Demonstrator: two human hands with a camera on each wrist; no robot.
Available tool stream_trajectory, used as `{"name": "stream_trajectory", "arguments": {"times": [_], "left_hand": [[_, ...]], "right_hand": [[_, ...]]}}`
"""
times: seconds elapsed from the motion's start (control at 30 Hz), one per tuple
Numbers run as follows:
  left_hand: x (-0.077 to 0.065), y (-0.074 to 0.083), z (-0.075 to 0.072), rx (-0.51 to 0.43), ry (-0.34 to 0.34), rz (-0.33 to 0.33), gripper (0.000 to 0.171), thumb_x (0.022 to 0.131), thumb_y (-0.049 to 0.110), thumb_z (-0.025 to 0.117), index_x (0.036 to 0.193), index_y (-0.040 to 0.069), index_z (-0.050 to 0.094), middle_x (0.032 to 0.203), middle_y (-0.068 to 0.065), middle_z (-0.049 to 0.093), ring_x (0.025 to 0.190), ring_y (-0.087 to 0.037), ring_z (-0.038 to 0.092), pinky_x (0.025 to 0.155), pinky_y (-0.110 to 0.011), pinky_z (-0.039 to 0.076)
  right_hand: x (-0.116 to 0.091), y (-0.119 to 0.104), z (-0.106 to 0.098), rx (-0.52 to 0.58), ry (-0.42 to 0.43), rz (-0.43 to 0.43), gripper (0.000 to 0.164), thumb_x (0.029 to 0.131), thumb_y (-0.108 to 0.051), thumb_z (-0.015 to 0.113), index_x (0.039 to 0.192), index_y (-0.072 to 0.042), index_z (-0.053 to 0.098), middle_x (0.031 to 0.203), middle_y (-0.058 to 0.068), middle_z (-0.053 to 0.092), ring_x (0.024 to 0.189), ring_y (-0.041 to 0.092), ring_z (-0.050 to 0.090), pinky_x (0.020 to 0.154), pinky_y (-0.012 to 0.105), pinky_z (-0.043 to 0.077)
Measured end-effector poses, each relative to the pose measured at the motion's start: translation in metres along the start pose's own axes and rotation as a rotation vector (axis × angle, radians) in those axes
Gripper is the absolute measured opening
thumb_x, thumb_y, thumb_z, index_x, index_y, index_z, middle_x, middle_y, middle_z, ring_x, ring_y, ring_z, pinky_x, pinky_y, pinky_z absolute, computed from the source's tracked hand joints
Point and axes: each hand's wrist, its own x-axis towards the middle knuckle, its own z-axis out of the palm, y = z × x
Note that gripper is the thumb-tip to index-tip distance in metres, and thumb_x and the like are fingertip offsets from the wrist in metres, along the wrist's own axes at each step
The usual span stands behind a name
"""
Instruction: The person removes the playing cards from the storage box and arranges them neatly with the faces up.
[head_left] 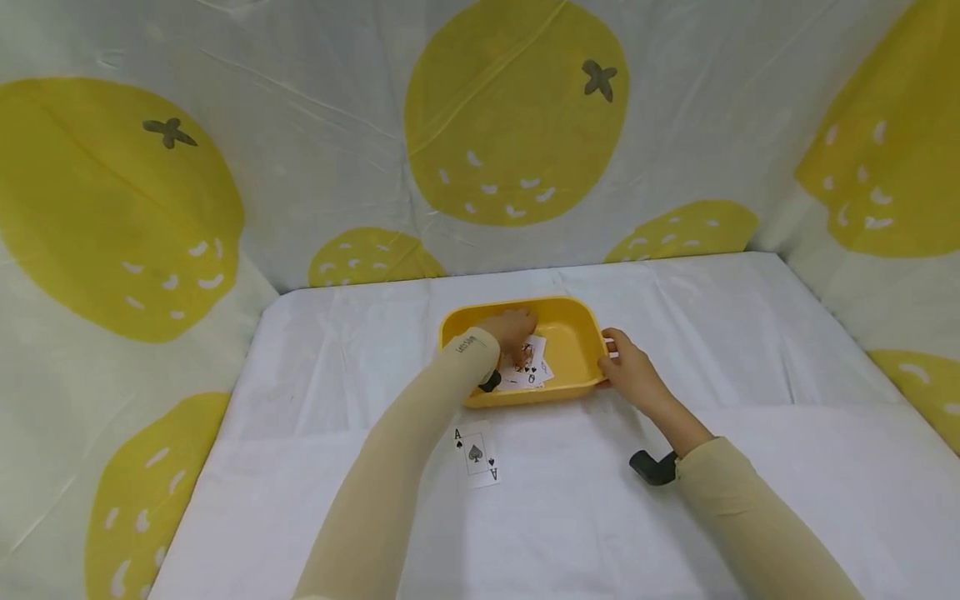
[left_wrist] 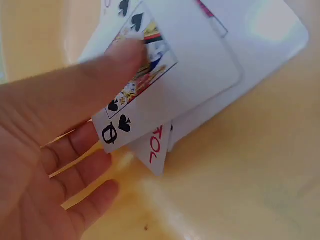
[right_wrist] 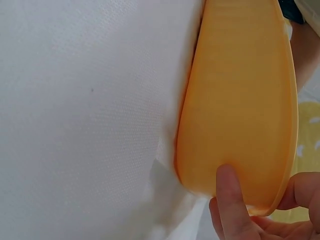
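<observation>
A yellow plastic tub (head_left: 573,358) sits on the white-covered table with several playing cards inside. My left hand (head_left: 513,329) reaches into it. In the left wrist view its thumb lies across the face of a queen of spades (left_wrist: 200,75), fingers behind the card's edge, pinching it. Under the queen are a joker card (left_wrist: 156,150) and another white card (left_wrist: 270,55). My right hand (head_left: 632,371) grips the tub's right end; in the right wrist view its thumb is at the rim and a finger (right_wrist: 230,195) lies along the outer wall.
An ace of spades (head_left: 476,454) lies face up on the white tablecloth (head_left: 570,500), in front of the tub and beside the left forearm. A dark wrist device (head_left: 652,468) sticks out at the right wrist. A lemon-print curtain (head_left: 322,167) walls the table's back and sides.
</observation>
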Motion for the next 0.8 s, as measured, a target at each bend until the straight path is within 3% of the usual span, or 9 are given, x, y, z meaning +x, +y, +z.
{"name": "stream_trajectory", "arguments": {"times": [0.1,0.17,0.4,0.47,0.67,0.8], "left_hand": [[0.0,-0.001,-0.002,-0.068,0.032,0.017,0.036,0.074,0.022,0.075,0.099,0.011,0.051,0.092,-0.001,0.051,0.083,-0.015,0.046,0.072,-0.024,0.04],[0.001,-0.001,-0.002,-0.109,0.039,0.007,0.035,0.073,0.023,0.076,0.095,0.011,0.052,0.09,-0.001,0.051,0.081,-0.016,0.046,0.07,-0.024,0.04],[-0.004,0.0,0.003,0.017,-0.014,-0.04,0.062,0.064,0.04,0.078,0.112,0.016,0.047,0.114,0.0,0.043,0.1,-0.015,0.037,0.091,-0.028,0.033],[-0.006,0.0,0.003,-0.018,0.006,-0.035,0.06,0.067,0.035,0.079,0.112,0.015,0.046,0.112,0.0,0.045,0.099,-0.016,0.039,0.09,-0.028,0.034],[-0.005,-0.013,-0.006,-0.328,0.095,0.112,0.023,0.084,0.014,0.064,0.097,0.009,0.046,0.089,-0.003,0.048,0.08,-0.016,0.044,0.067,-0.023,0.039],[-0.019,-0.015,-0.024,-0.592,0.148,0.149,0.01,0.091,0.012,0.053,0.098,0.007,0.046,0.092,-0.007,0.048,0.078,-0.019,0.048,0.066,-0.029,0.048]], "right_hand": [[0.0,0.0,0.0,-0.002,0.006,0.0,0.048,0.09,0.001,0.038,0.135,0.006,0.02,0.124,0.031,0.035,0.102,0.042,0.05,0.066,0.038,0.052],[0.0,0.0,0.001,0.0,0.011,0.004,0.048,0.09,0.0,0.038,0.135,0.005,0.021,0.124,0.031,0.035,0.101,0.042,0.051,0.066,0.038,0.052],[0.001,-0.001,0.004,0.045,0.015,-0.001,0.048,0.089,0.002,0.037,0.134,0.006,0.021,0.124,0.032,0.035,0.101,0.043,0.051,0.065,0.039,0.052],[0.001,-0.001,0.004,0.06,0.018,-0.001,0.048,0.088,0.003,0.037,0.134,0.007,0.021,0.124,0.032,0.035,0.1,0.044,0.051,0.065,0.039,0.052],[-0.001,-0.003,0.004,0.052,0.013,-0.007,0.048,0.089,0.003,0.037,0.134,0.007,0.02,0.124,0.033,0.035,0.1,0.044,0.051,0.065,0.039,0.052],[0.0,-0.002,0.002,0.045,0.013,-0.003,0.048,0.089,0.002,0.037,0.134,0.006,0.02,0.124,0.032,0.035,0.1,0.043,0.051,0.065,0.039,0.052]]}}
